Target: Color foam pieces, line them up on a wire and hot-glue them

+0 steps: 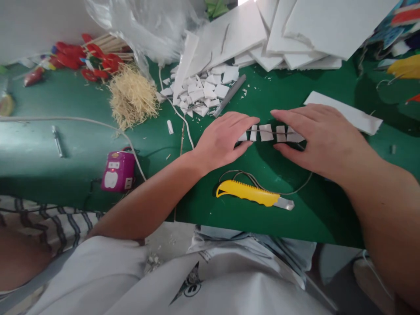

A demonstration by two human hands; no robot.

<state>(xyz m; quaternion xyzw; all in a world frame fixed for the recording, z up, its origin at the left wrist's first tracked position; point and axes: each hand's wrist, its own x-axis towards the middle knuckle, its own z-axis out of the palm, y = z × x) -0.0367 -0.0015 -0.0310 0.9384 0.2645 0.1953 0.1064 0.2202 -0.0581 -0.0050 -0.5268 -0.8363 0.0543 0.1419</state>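
Note:
Several small white foam pieces [266, 132] stand in a row above the green tabletop, with a thin brown cord running along them. My left hand [223, 140] grips the row's left end between thumb and fingers. At the right end, my right hand [324, 138] curves its thumb and fingers around the last pieces; its palm side is hidden. Below the row lies a yellow utility knife [247, 192], its blade out and pointing right. The loose cord [295, 190] loops behind the knife and up toward my right hand.
Broken foam bits [205, 89] and a grey bar [231, 94] lie beyond my left hand, with white foam sheets [305, 26] stacked behind. A foam strip [344, 113] lies beyond my right hand. Leftward are straw-like shreds [133, 96], a purple power adapter [118, 171] and cables.

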